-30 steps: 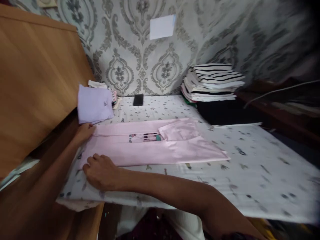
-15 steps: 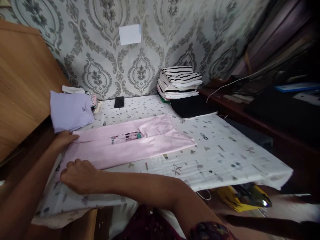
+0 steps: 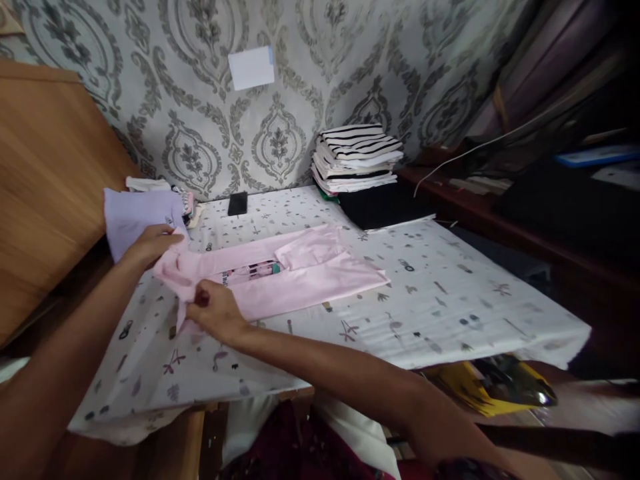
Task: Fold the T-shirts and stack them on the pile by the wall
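Observation:
A pink shirt (image 3: 310, 287) with a small printed picture lies lengthwise on the patterned white cloth of the table (image 3: 300, 353). Its left end is lifted and bunched between my hands. My left hand (image 3: 156, 241) pinches the far corner of that end, beside the lavender garment. Nearer to me, my right hand (image 3: 217, 312) is closed on the near edge, thumb and finger together. The shirt's right part rests flat, with a sleeve folded inward over it.
A folded lavender garment (image 3: 140, 213) sits at the far left by a wooden panel (image 3: 55, 180). Toward the wall are a black phone-like object (image 3: 238, 203), a stack of striped and white clothes (image 3: 357, 157) and a black folded garment (image 3: 385, 207).
Both hands have moved right and away from me, raising the shirt's left end off the table and drawing it over toward the print. The camera view has shifted slightly.

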`<state>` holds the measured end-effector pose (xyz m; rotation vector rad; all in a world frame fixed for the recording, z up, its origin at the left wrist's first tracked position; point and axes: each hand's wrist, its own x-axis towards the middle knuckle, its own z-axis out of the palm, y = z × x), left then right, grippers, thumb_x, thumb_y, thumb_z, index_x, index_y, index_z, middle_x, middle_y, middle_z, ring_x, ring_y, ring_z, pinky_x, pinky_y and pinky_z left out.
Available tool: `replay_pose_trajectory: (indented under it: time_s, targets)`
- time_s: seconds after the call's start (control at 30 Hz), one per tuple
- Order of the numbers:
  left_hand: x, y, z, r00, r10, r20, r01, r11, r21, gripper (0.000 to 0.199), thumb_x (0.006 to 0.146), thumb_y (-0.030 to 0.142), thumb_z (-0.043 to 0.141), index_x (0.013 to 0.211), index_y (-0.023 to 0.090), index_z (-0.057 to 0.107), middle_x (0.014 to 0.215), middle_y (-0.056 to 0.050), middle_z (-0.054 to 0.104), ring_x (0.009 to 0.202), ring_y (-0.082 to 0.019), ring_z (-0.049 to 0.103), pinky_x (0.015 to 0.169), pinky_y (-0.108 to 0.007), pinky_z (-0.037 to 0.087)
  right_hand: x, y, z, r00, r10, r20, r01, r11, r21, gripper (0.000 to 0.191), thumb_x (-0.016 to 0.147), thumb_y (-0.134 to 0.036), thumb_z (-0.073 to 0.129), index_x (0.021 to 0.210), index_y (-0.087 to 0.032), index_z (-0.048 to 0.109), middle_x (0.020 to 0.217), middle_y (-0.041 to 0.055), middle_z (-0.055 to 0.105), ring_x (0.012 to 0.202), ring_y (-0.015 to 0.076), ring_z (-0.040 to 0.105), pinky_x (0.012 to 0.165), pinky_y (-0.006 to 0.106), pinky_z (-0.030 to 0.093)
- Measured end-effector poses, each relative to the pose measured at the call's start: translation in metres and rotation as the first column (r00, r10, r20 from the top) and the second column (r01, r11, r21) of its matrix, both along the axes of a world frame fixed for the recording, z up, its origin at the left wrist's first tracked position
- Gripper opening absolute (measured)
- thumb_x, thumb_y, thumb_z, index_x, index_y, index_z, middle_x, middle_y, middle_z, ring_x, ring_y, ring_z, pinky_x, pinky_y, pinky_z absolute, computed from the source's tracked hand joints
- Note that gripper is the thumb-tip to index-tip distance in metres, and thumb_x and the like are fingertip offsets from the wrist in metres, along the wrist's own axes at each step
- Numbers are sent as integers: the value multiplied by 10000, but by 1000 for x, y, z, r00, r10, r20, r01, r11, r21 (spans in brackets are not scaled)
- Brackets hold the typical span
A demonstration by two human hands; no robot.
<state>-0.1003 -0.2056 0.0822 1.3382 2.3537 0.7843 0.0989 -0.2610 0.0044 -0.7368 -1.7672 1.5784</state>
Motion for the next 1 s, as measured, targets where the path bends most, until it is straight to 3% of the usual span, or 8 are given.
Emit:
replay_pose_trajectory:
  time_s: [0.13, 0.3, 0.4, 0.53, 0.63, 0.77, 0.93, 1.0]
  targets:
    - [57, 42, -7, 980, -50, 193, 52, 999, -7, 107, 862, 240, 600, 929, 158, 602, 543, 70, 467, 474, -100, 460, 491, -225, 376, 45, 6, -11, 968, -145, -204, 64, 930, -361, 167, 665, -135, 614, 820, -197, 611, 709, -47, 620, 648, 131, 574, 644, 246, 507]
    - [116, 73, -51, 949, -77, 306, 107, 991, -81, 169, 797, 276, 698, 810, 168, 567, 491, 47, 504, 431, -135, 526, 487, -251, 421, 85, 10, -14, 949, -247, -198, 52, 739, -672, 221, 624, -54, 635, 802, -174, 585, 712, -44, 628, 629, 110, 609, 691, 254, 561]
    - [126, 72, -64, 924, -101, 368, 131, 990, -56, 255, 825, 360, 689, 784, 185, 508, 576, 16, 576, 484, -136, 595, 525, -250, 475, 94, 16, -10, 951, -236, -198, 0, 643, -766, 206, 712, -94, 687, 867, -169, 574, 725, -13, 657, 625, 126, 654, 646, 253, 584]
    - [114, 59, -58, 905, -179, 385, 179, 983, 36, 212, 864, 361, 620, 835, 181, 511, 689, -1, 612, 538, -111, 616, 505, -204, 460, 96, 22, -11, 948, -255, -191, -19, 552, -833, 91, 853, -144, 637, 865, -169, 550, 688, -4, 646, 615, 137, 678, 605, 268, 611]
    - [101, 44, -51, 912, -213, 352, 195, 977, 87, 209, 844, 378, 614, 856, 185, 533, 699, 8, 598, 537, -106, 582, 465, -186, 410, 96, 23, -15, 952, -241, -186, -11, 583, -812, 83, 836, -103, 622, 854, -162, 567, 703, -1, 647, 642, 138, 686, 632, 278, 624]
    - [99, 2, -46, 910, -379, 166, 365, 925, 108, 298, 843, 492, 580, 926, 205, 584, 793, -23, 636, 703, -175, 619, 570, -258, 478, 100, 19, -16, 947, -235, -219, 15, 713, -701, 84, 796, -152, 640, 876, -176, 633, 757, -5, 650, 676, 139, 673, 705, 304, 624]
    - [115, -69, -50, 716, -670, -198, 677, 735, -37, 490, 837, 555, 615, 1215, 245, 585, 1193, -88, 646, 1085, -281, 603, 914, -397, 507, 104, 19, -12, 952, -222, -211, 40, 773, -634, 236, 769, -143, 559, 976, -206, 654, 792, -22, 659, 675, 141, 663, 752, 338, 619]
    - [119, -89, -59, 654, -654, -380, 678, 729, -87, 523, 846, 482, 627, 1305, 244, 551, 1249, -114, 617, 1134, -313, 582, 944, -438, 490, 103, 20, -11, 956, -208, -208, 33, 779, -626, 285, 760, -136, 529, 1006, -203, 657, 815, -15, 675, 706, 147, 676, 758, 329, 614]
